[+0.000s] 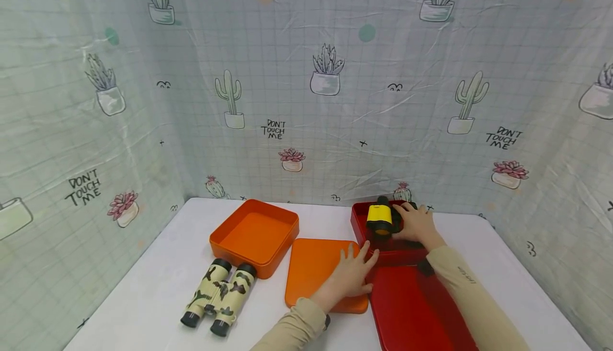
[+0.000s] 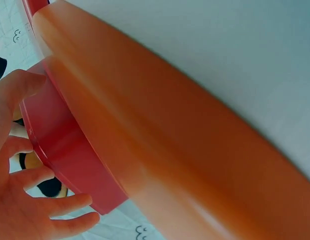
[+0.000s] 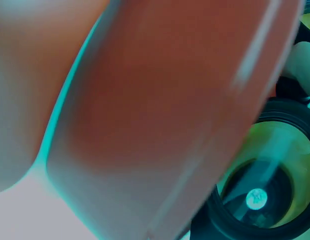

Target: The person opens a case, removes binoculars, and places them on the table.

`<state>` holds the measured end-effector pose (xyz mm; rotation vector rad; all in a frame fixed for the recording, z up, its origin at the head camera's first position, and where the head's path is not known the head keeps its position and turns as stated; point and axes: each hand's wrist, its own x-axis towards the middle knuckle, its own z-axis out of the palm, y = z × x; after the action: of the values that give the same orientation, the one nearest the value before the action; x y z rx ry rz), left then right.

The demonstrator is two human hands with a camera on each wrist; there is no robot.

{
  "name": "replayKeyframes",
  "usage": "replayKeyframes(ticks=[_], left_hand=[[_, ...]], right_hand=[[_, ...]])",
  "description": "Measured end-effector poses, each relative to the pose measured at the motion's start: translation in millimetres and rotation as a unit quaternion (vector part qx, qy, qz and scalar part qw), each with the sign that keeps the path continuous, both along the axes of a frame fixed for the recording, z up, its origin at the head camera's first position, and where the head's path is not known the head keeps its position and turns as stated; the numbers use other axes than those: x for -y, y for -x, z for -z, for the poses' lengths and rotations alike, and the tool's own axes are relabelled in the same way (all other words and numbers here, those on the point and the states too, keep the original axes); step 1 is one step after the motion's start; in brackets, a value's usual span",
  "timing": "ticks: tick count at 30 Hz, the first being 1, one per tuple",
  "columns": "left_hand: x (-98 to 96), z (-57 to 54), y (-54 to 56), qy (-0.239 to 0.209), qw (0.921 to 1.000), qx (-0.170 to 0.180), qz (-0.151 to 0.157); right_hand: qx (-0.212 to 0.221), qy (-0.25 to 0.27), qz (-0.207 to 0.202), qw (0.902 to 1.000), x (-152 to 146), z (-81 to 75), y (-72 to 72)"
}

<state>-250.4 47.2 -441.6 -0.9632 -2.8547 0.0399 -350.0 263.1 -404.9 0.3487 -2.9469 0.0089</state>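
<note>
Inside the red box at the back right sits a pair of yellow and black binoculars. My right hand reaches over the box and grips their right barrel, covering much of it. In the right wrist view, a round lens end of the binoculars shows beyond the box wall, with a fingertip against them. My left hand is spread above the orange lid, its fingers straight and close to the red box's near left corner.
A red lid lies in front of the red box, partly under my right sleeve. To the left stands an orange box, with camouflage binoculars lying before it. A patterned sheet hangs behind and beside the white table.
</note>
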Motion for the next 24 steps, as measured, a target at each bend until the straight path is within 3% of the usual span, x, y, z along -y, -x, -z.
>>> replayKeyframes(ticks=[13, 24], left_hand=[[0.0, 2.1, 2.8, 0.001, 1.0000, 0.004, 0.000], [2.0, 1.9, 4.1, 0.008, 0.9999, -0.011, 0.004]], right_hand=[[-0.005, 0.006, 0.006, 1.0000, -11, -21.6, -16.7], [-0.013, 0.011, -0.009, 0.9998, -23, -24.9, -35.5]])
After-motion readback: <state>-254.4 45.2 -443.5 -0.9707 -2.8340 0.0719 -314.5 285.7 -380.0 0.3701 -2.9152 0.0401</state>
